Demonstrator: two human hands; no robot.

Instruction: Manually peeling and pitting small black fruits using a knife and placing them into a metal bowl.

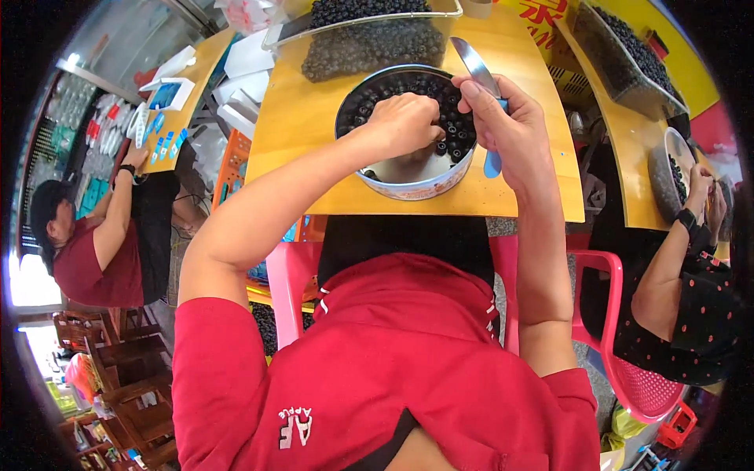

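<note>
A round tin (pixel 415 187) with a patterned light outer wall stands near the front edge of the wooden table. Small round black parts (pixel 457 129) lie in it, and part of its pale bottom shows. My left hand (pixel 404 122) is over the inside of the tin with its fingers curled down among the parts; its fingertips are partly hidden, so what they pinch cannot be made out. At the tin's right rim, my right hand (pixel 510 118) is closed around the blue handle of a knife (pixel 476 67). The shiny blade points up and to the left.
A clear plastic bin (pixel 369 51) heaped with similar black parts stands behind the tin on the table (pixel 290 157). To the right, a co-worker's hands (pixel 707 192) are at another round container (pixel 667 177). At the left, another person (pixel 98 243) reaches to a side table.
</note>
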